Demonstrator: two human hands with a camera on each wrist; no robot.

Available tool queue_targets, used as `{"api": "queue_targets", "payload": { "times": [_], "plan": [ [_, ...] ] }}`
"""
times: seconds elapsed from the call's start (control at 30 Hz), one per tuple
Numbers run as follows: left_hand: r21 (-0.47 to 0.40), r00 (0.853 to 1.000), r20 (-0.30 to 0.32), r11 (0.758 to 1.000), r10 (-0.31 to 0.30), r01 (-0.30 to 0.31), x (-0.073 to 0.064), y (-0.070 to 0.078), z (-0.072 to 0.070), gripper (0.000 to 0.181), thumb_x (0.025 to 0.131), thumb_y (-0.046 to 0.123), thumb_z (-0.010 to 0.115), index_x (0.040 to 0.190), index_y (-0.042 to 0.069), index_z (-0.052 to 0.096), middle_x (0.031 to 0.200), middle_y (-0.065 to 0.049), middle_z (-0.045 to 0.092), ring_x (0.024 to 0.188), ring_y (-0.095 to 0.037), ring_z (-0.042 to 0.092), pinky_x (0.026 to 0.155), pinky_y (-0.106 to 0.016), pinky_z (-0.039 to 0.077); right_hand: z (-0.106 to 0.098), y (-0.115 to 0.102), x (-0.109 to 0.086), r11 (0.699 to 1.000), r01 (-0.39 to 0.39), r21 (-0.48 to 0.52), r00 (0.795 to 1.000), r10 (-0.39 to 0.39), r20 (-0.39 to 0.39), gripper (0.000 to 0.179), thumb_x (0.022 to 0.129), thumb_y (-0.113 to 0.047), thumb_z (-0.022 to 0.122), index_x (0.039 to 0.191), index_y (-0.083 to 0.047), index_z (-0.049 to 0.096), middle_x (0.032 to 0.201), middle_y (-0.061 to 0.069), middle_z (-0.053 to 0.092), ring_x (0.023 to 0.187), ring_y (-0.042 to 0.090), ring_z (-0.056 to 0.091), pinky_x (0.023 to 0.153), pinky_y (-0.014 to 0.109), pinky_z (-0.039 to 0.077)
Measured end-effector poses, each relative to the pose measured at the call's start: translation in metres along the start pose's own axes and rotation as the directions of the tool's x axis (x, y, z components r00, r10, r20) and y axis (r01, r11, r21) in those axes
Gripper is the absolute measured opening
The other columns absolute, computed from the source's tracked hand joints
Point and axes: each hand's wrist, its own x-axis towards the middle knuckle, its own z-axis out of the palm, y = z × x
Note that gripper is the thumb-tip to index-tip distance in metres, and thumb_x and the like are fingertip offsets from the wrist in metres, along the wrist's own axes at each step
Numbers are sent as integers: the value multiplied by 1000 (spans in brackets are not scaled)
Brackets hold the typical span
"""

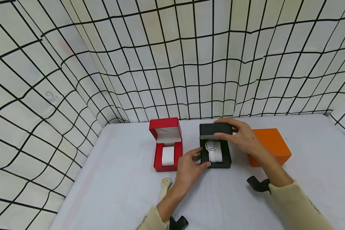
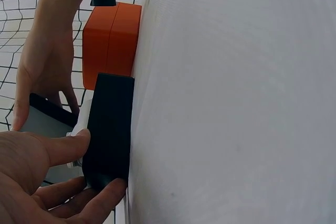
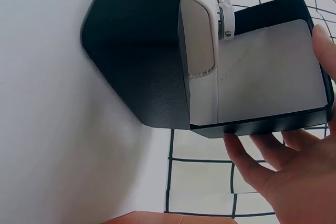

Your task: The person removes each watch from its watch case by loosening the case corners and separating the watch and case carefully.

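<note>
1. Beige sleeves [image 1: 302,207] are closest to the camera, each with a black gadget [image 1: 258,184] at the cuff and a bare hand reaching past it.
2. Left hand [image 1: 188,169] has hold of the front left corner of the black box [image 1: 226,156]: thumb at the front wall, fingers along the left side. Pretty snug grip.
3. Right hand [image 1: 244,137] is on that box's lid [image 1: 215,128], which is up. Thumb sits at the front edge, fingers go behind, so the lid is held between them. Right wrist view shows its pale lining nicely.
4. White watch [image 1: 210,146] is inside the black box, wrapped round a white cushion [image 1: 218,153], dial facing up.
5. Just left of the black box is a red box [image 1: 158,158], lid also up, with its own white cushion [image 1: 168,156] in it.
6. Cream-strapped watch [image 1: 166,182] lies on the table, below the red box and partly hidden by the left forearm.
7. Orange box [image 1: 271,143], closed, sits off to the right, partly behind the right forearm.
8. Everything's on a white cloth [image 1: 103,191], with black mesh [image 1: 187,103] around the back and sides.
</note>
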Motion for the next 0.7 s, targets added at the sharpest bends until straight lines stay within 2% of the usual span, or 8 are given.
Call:
{"api": "queue_targets", "payload": {
  "times": [0.2, 0.47, 0.7],
  "plan": [
    [15, 1000, -5, 1000, -3, 3, 0, -1, 0, 60, 85, 14, 87, 140, 6, 65, 137, -17, 69, 113, -32, 76, 84, -33, 64, 1, 0, 3, 999, -17, 30, 1000, 17, 0, 48, 92, -37, 81, 136, -22, 67, 146, 8, 62, 125, 32, 62, 109, 55, 50],
    [12, 1000, -9, 1000, -3, 3, -1, -2, 0, 59, 85, 13, 87, 139, 7, 65, 136, -17, 70, 112, -32, 76, 84, -33, 64, 1, -3, 5, 997, -49, 59, 999, 50, -3, 49, 93, -38, 79, 138, -23, 64, 144, 9, 61, 123, 35, 65, 101, 49, 54],
    [4, 1000, -8, 1000, -7, 7, 0, -1, 1, 59, 84, 12, 87, 139, 7, 65, 134, -17, 71, 112, -31, 76, 84, -33, 64, 2, -2, 7, 998, -47, 49, 998, 49, -40, 51, 94, -36, 79, 139, -21, 62, 138, 11, 62, 120, 34, 65, 90, 29, 53]
  ]
}}
